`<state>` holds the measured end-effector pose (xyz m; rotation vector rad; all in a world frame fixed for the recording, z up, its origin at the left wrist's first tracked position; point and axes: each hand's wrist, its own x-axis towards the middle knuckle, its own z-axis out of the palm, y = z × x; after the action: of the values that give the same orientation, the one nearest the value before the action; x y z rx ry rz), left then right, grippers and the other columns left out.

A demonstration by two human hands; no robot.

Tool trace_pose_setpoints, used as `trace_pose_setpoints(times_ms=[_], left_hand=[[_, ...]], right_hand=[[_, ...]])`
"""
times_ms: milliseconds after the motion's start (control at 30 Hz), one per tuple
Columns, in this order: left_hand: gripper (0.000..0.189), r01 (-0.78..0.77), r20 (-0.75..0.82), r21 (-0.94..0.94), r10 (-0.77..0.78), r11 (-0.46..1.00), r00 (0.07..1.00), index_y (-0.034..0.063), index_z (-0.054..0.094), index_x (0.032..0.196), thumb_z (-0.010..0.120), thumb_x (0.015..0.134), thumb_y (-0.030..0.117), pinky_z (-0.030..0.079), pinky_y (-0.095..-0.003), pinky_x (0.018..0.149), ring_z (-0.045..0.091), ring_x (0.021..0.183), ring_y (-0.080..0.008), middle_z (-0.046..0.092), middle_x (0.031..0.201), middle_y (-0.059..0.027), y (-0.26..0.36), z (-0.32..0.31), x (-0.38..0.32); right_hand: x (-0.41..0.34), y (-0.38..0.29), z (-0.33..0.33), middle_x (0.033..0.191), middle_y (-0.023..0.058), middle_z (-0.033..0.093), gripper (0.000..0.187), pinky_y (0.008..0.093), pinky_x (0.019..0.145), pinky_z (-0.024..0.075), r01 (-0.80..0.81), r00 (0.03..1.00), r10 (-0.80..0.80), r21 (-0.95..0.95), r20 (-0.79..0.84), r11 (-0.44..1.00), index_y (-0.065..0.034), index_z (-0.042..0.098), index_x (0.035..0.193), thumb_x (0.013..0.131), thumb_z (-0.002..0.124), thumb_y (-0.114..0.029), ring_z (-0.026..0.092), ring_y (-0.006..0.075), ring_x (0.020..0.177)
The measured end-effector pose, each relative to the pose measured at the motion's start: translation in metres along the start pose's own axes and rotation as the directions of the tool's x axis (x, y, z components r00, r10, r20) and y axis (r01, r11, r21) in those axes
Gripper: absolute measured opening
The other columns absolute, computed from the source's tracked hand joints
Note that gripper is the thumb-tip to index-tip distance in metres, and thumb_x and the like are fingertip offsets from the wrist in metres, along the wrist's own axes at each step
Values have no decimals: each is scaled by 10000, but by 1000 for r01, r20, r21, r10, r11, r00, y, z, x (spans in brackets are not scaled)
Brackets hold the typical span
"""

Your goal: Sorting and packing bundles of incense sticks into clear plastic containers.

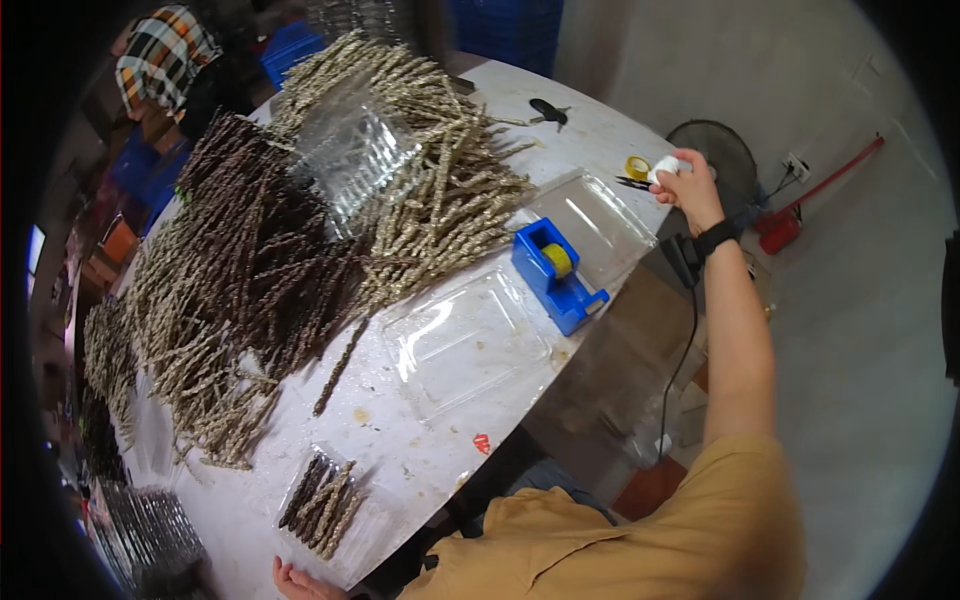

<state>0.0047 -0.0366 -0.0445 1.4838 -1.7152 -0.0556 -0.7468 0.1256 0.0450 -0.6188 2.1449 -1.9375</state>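
My right hand [686, 187] is raised over the table's right end, its fingers closed on a small white object [664, 169] that I cannot identify. Beside it on the tabletop lie a yellow tape roll [637, 167] and black-handled scissors [632, 182]. My left hand [300, 583] is at the bottom edge, palm partly in view, fingers slightly curled and holding nothing visible. Just above it sits a clear plastic tray [351, 540] with several dark and pale glittery braided sticks [330, 510]. A blue tape dispenser [551, 281] with a yellow roll stands near the table edge.
Piles of pale [442, 172] and dark braided sticks [255, 225] cover the table's far side, with clear plastic packaging [360, 157] on top. Clear lids [469, 345] lie mid-table; stacked trays [150, 536] stand lower left. A fan [720, 157] and fire extinguisher [780, 232] are right. Another person [169, 60] is upper left.
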Motion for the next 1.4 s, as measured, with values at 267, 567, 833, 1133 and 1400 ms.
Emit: trace_pose_setpoints(times_ms=[267,567,833,1133,1400], left_hand=[[442,-88,9,80,88,993,996,-25,575,1170,481,1013,378,477,-363,805,585,906,-246,610,1060,-147,-8,-2,-1],[344,40,90,-50,-35,998,995,-39,510,1172,393,1033,253,354,-372,1018,484,1171,-279,507,1311,-198,-9,1,-5],[320,115,73,-73,-110,991,991,-34,501,1139,441,986,241,365,-398,1019,488,1183,-313,512,1332,-207,7,-5,-10],[322,-78,54,-70,82,995,995,17,530,1117,508,961,298,341,-429,1026,505,1192,-349,571,1281,-187,17,-6,3],[399,-127,182,-208,166,970,969,27,548,1124,626,869,324,371,-442,1001,519,1183,-356,574,1288,-177,14,-14,1]], right_hand=[[86,0,109,1102,145,685,411,348,945,457,481,876,-272,-692,397,538,-137,654,1231,850,591,2,627,259,1046],[89,26,134,1219,209,635,466,343,980,443,587,712,-139,-475,688,656,-148,573,1341,903,490,-15,602,336,1117],[55,-27,75,1222,94,627,373,292,941,458,466,804,-96,-522,587,714,-8,565,1314,973,568,-161,571,156,1111],[-78,-112,48,733,-72,454,255,217,580,296,414,907,-376,-235,192,879,-63,630,958,1024,527,-287,351,29,639],[-252,-122,230,971,81,609,302,268,713,470,663,498,-51,-342,866,666,-39,584,1196,897,577,-1,574,160,804]])
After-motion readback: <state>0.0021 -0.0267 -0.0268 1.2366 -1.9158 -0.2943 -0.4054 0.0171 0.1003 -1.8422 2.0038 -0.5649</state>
